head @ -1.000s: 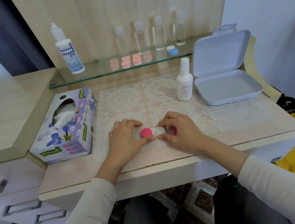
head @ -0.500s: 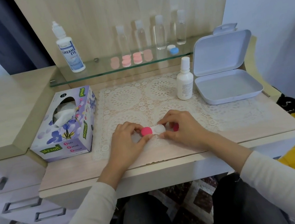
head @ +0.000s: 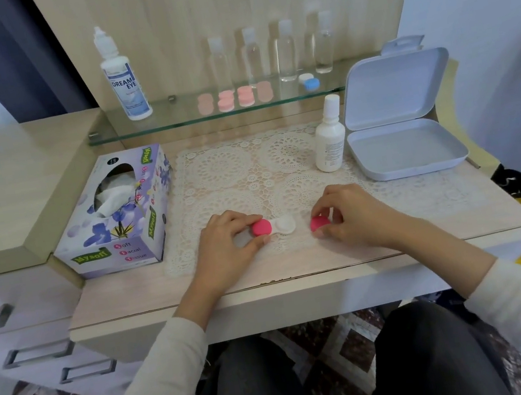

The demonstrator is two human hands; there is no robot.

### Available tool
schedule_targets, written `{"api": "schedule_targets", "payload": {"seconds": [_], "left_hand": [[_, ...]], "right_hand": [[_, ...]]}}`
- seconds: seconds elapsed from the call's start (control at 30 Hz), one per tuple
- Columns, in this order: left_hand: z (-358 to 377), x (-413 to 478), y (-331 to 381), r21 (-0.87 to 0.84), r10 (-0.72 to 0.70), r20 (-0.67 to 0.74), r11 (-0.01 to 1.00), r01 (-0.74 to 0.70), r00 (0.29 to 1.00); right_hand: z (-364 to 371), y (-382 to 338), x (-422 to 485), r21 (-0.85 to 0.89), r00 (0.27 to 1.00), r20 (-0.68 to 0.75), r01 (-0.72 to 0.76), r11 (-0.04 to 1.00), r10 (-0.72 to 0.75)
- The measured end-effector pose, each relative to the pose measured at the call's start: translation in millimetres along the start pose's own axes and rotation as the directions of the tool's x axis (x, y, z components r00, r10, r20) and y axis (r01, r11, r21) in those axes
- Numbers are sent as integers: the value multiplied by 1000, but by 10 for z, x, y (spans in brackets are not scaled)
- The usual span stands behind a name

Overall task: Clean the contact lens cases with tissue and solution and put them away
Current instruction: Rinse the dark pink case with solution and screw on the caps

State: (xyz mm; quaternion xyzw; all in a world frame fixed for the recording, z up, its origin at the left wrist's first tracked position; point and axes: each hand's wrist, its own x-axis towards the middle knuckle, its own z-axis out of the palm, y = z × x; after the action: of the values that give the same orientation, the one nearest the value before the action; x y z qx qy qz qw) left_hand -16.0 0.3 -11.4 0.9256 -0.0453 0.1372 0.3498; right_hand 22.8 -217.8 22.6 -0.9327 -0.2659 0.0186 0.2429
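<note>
A white contact lens case point(head: 283, 226) lies on the lace mat point(head: 241, 173) near the desk's front. Its left well still wears a pink cap point(head: 261, 228), and its right well is uncovered. My left hand point(head: 228, 240) pinches the capped left end. My right hand point(head: 348, 213) holds the second pink cap point(head: 318, 223) just right of the case, low over the mat. A small white solution bottle point(head: 328, 137) stands upright at the mat's back right. A tissue box point(head: 117, 214) with a tissue poking out sits to the left.
An open grey storage box point(head: 410, 151) sits at the right. A glass shelf point(head: 170, 122) carries a tall Dream Eye bottle point(head: 123, 78), several pink lens cases point(head: 235, 98), a blue-and-white case point(head: 310, 82) and several clear bottles point(head: 283, 52). Drawers are at lower left.
My right hand has lifted the right pink cap off the case and moved it away to the right. The right well now shows white. My left hand stays on the left end.
</note>
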Motion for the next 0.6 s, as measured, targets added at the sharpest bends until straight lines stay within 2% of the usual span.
{"api": "schedule_targets", "payload": {"seconds": [0.2,0.37,0.5,0.6], "left_hand": [[5,8,2,-5,-2,-7,1000,2,1000],[4,9,11,-7,-6,1,1000,6,1000],[4,4,9,3,-6,7,1000,6,1000],[9,10,10,25,-2,1,1000,2,1000]], "right_hand": [[-33,-248,195,58,995,0,98,994,-98],[-5,-389,298,-69,981,115,168,983,-159],[-20,-424,302,-107,973,147,193,975,-177],[28,-454,323,-183,981,148,151,971,-125]]}}
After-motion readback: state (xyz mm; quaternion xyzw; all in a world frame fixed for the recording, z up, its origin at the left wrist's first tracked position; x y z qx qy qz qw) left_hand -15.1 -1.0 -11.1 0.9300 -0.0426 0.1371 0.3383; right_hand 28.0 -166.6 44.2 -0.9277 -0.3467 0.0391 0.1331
